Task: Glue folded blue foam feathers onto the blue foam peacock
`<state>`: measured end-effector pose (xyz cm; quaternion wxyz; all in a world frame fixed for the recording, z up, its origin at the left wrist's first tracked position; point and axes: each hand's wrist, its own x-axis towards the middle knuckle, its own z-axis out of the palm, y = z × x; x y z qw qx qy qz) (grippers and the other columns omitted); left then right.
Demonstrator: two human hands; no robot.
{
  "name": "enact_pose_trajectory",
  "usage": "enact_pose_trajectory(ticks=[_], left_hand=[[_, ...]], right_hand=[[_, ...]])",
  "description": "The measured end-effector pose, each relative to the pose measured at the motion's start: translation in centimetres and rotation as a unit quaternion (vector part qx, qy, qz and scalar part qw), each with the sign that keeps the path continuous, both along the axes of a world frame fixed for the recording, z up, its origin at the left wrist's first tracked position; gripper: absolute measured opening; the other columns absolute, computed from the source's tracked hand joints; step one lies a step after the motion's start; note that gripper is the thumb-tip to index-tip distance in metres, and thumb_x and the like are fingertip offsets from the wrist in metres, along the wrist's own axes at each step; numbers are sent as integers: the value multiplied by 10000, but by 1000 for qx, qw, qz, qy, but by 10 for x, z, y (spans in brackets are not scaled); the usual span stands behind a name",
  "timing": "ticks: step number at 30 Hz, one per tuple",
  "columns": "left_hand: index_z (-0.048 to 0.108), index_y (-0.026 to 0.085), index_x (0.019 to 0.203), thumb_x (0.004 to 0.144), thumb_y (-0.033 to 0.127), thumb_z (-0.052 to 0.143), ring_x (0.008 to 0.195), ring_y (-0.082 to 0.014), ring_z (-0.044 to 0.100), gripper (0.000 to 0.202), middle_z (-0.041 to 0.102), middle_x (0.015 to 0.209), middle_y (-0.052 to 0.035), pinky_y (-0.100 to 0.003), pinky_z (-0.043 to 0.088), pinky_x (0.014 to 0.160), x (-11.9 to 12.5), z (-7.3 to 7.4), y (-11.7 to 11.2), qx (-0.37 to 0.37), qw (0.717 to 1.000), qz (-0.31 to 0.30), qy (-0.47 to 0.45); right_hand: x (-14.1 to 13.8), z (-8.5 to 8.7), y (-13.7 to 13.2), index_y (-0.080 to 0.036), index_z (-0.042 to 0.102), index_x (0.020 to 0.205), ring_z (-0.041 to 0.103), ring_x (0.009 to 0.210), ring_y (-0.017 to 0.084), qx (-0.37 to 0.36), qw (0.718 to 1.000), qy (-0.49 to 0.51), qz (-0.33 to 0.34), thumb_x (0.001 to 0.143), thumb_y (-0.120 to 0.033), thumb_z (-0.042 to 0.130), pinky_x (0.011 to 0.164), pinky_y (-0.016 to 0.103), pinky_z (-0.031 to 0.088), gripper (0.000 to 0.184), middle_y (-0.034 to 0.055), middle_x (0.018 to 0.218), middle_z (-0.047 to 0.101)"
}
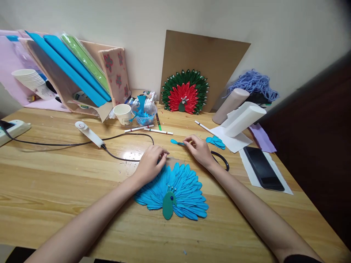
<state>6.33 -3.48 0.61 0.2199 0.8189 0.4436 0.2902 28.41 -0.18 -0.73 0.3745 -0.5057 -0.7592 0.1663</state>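
Note:
A blue paper peacock (pixel 189 190) lies on the table, with overlapping petal-shaped feathers, a green body and a dark blue eye. My left hand (pixel 150 164) is over its upper left feathers. Thumb and fingers are closed there on a thin needle-like tool (pixel 173 158) that points right; its exact kind is too small to make out. Beyond the peacock's upper edge, my right hand (pixel 199 150) pinches a small blue petal (pixel 174 141) between thumb and fingertips. Several loose blue petals (pixel 216 142) lie just to the right of that hand.
A white corded device (pixel 89 134) lies at left, its black cable crossing the table. Markers (pixel 158 131), a paper cup (pixel 122 114) and a tub of blue scraps (pixel 144 116) stand behind. A red-green peacock (pixel 185 91) leans on cardboard (pixel 205 54). A phone (pixel 263 168) lies right.

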Motion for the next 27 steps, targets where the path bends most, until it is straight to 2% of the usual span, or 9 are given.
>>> enact_pose_trajectory(ticks=[5, 8, 10, 15, 17, 20, 23, 25, 27], left_hand=[[592, 182, 969, 884, 282, 475, 851, -183, 526, 176, 605, 857, -40, -314, 408, 761, -1, -6, 3, -38, 997, 29, -53], [600, 188, 939, 879, 288, 482, 856, -188, 532, 166, 610, 849, -39, -315, 410, 762, -2, -8, 4, -41, 997, 35, -63], [601, 189, 914, 881, 285, 473, 849, -189, 534, 164, 616, 839, -37, -316, 411, 755, -2, -8, 4, -43, 997, 37, -62], [599, 183, 902, 874, 250, 457, 859, -191, 539, 160, 628, 853, -45, -322, 418, 759, -2, -9, 4, -45, 996, 42, -58], [602, 177, 907, 871, 245, 453, 855, -191, 541, 168, 632, 858, -49, -331, 421, 767, -2, -9, 4, -48, 996, 44, -62], [615, 166, 909, 868, 263, 459, 831, -185, 544, 188, 629, 856, -53, -332, 425, 760, -2, -6, 4, -58, 994, 48, -82], [630, 159, 927, 862, 324, 480, 802, -172, 560, 233, 638, 887, -61, -300, 440, 705, -1, 5, 1, -124, 980, 51, -148], [633, 151, 945, 837, 375, 522, 804, -167, 577, 272, 651, 914, -68, -278, 447, 682, 0, 15, 0, -180, 961, 55, -202], [636, 140, 933, 791, 398, 586, 795, -166, 585, 298, 658, 888, -68, -263, 443, 669, -1, 25, -1, -203, 950, 60, -232]], right_hand=[[-11, 11, -9, -194, 596, 862, 598, 775, 162, -9, 999, 41, 7, 857, -248, 522, 708, 292, 486, 92, 44, 867, 630], [-7, 10, -5, -182, 617, 869, 588, 772, 180, -30, 999, -32, -22, 793, -256, 605, 687, 306, 477, 107, 61, 873, 628], [-3, 7, -1, -176, 627, 806, 579, 761, 191, -53, 994, -91, -22, 755, -255, 644, 673, 311, 463, 96, 58, 815, 625], [2, 4, 3, -170, 596, 668, 562, 703, 183, -56, 988, -145, -13, 770, -247, 601, 631, 297, 428, 128, 44, 700, 610], [2, 7, 2, -170, 601, 675, 571, 675, 178, -80, 990, -116, -18, 767, -282, 596, 611, 295, 428, 145, 46, 701, 627], [-1, 17, -1, -162, 616, 719, 603, 648, 168, -181, 983, 13, -7, 746, -366, 617, 599, 291, 453, 205, 54, 724, 668], [-8, 31, -9, -149, 633, 763, 626, 664, 159, -283, 946, 145, 57, 715, -416, 648, 604, 282, 481, 272, 65, 757, 693], [-17, 41, -15, -145, 657, 793, 621, 650, 144, -321, 924, 183, 96, 699, -421, 669, 603, 276, 489, 292, 60, 748, 696], [-28, 50, -21, -145, 678, 809, 607, 618, 129, -343, 912, 192, 116, 684, -404, 691, 584, 264, 487, 287, 43, 707, 685]])
